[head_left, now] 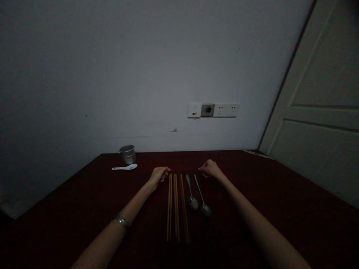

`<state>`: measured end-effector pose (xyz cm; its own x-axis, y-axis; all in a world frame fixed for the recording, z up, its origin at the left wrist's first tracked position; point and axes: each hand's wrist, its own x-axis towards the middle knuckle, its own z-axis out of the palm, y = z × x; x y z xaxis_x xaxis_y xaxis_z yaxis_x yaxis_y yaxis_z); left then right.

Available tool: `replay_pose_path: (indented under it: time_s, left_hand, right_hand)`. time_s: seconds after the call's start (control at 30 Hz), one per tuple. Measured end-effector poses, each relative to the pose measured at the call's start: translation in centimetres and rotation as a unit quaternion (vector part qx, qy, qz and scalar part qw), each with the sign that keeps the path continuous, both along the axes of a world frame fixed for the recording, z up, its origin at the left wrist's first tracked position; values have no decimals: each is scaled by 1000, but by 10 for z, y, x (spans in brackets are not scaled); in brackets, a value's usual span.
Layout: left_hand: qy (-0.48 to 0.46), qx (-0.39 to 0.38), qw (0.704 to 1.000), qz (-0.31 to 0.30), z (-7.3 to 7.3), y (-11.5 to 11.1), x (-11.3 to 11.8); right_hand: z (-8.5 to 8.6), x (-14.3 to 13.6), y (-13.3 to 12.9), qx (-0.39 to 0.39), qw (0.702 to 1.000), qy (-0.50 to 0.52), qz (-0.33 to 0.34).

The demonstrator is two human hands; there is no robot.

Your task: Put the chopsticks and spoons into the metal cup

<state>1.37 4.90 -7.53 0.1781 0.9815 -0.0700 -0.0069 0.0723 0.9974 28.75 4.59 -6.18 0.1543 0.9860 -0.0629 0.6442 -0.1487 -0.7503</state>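
Observation:
Several wooden chopsticks (176, 207) lie in pairs on the dark red table, pointing away from me. To their right are a metal spoon (193, 203) and a second, longer-handled metal spoon (205, 210), bowls toward me. My left hand (159, 175) rests just left of the chopsticks' far ends, its fingers curled with nothing visible in them. Beyond and right of the spoon handles is my right hand (208, 169), also curled closed, and no object shows in it.
A metal cup (128, 154) stands at the back left, with a white spoon (125, 167) before it. Behind the table (230, 231) rises a wall with sockets (226, 110). A flat strip (256, 153) lies at the back right, near a pale door (319, 112).

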Motion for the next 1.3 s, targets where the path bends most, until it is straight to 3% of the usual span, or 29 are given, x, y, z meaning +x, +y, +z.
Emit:
replay_pose_path:
  time_s: [0.3, 0.57, 0.73, 0.9, 1.07, 1.2, 1.3]
  left_hand:
    - [30, 22, 999, -3, -5, 1, 1]
    - [10, 22, 1000, -4, 2, -7, 3]
    - [-52, 2, 999, 12, 13, -2, -14]
    - [-25, 45, 997, 63, 24, 15, -57]
    - [-14, 60, 987, 146, 36, 26, -121]
    - [-8, 87, 966, 245, 43, 28, -178]
    - [67, 96, 933, 339, 44, 26, -215]
  right_hand:
    - [-35, 26, -16, 144, 988, -45, -40]
    - [-37, 24, -26, 209, 974, -52, -62]
    - [-36, 23, -30, 206, 976, -50, -53]
    - [-37, 24, -31, 212, 974, -71, -39]
    - [-37, 25, -29, 189, 978, -83, -36]
    - [-38, 26, -27, 164, 982, -89, -41]
    - [-39, 27, -25, 159, 982, -89, -41]
